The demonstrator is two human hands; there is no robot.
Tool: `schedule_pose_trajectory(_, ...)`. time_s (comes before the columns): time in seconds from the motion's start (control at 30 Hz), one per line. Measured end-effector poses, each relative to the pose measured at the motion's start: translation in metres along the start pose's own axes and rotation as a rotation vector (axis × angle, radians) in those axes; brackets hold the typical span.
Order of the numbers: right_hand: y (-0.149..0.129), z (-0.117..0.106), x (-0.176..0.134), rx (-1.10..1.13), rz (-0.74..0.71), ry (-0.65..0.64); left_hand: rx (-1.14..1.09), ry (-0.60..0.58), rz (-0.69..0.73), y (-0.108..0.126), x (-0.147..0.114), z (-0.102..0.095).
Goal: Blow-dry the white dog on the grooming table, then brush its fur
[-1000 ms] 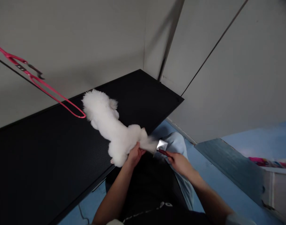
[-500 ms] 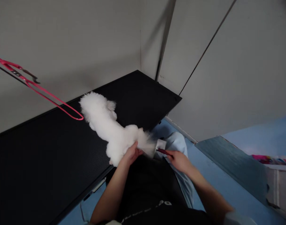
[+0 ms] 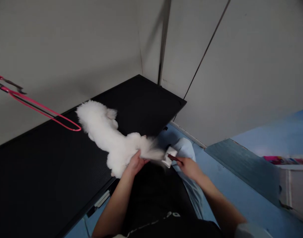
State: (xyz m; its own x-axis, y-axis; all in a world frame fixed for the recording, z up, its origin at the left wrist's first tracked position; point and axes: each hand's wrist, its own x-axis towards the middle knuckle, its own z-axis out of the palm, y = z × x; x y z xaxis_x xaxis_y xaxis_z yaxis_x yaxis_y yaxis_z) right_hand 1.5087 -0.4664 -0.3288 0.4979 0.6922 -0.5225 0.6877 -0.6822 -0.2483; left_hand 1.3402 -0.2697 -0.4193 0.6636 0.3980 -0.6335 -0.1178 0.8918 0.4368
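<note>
A fluffy white dog (image 3: 107, 135) is on the black grooming table (image 3: 146, 99), its rear end toward me and its head at the far side. My left hand (image 3: 137, 162) grips the base of its tail (image 3: 153, 153), whose long hair stretches out to the right past the table's near edge. In my right hand (image 3: 188, 167) is the dark red handle of a slicker brush (image 3: 169, 157). The brush's pale square head meets the blurred ends of the tail hair. Its pin side is turned away, so the pins cannot be made out.
A pink grooming loop (image 3: 64, 124) hangs over the table left of the dog's head, not around it. Grey walls (image 3: 97, 43) stand behind the table. On the right are a blue-grey board (image 3: 243, 172), a pale box (image 3: 296, 191) and bright packaging (image 3: 278, 160).
The brush head has shifted slightly outward along the tail hair and tilted. My left hand keeps its hold on the tail. The whole view has shifted a little.
</note>
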Motion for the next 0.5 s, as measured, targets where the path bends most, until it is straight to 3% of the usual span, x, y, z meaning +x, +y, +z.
schedule_pose_trajectory(0.07,0.019,-0.010,-0.009,-0.094,0.184,0.013,-0.025,-0.045,0.041,-0.003,0.001,0.004)
schedule_pose_trajectory(0.1,0.018,-0.014,-0.012,-0.099,0.211,0.035,-0.041,-0.064,0.060,-0.005,0.002,0.006)
schedule_pose_trajectory(0.17,-0.005,-0.016,-0.013,0.009,0.066,0.097,-0.059,-0.060,0.051,-0.008,0.003,0.010)
schedule_pose_trajectory(0.2,-0.021,-0.015,-0.010,0.096,-0.091,0.112,-0.052,-0.041,0.019,-0.009,0.003,0.011)
schedule_pose_trajectory(0.27,-0.047,-0.011,0.002,0.190,-0.332,0.049,-0.028,0.005,-0.043,-0.009,0.002,0.010)
schedule_pose_trajectory(0.33,-0.050,-0.008,0.016,0.176,-0.395,-0.076,-0.022,0.018,-0.046,-0.008,0.002,0.007)
schedule_pose_trajectory(0.43,-0.014,-0.016,0.027,0.015,-0.211,-0.203,-0.054,-0.015,-0.016,-0.008,0.003,-0.001)
schedule_pose_trajectory(0.5,0.009,-0.027,0.025,-0.102,-0.039,-0.185,-0.067,-0.033,-0.013,-0.010,0.005,-0.002)
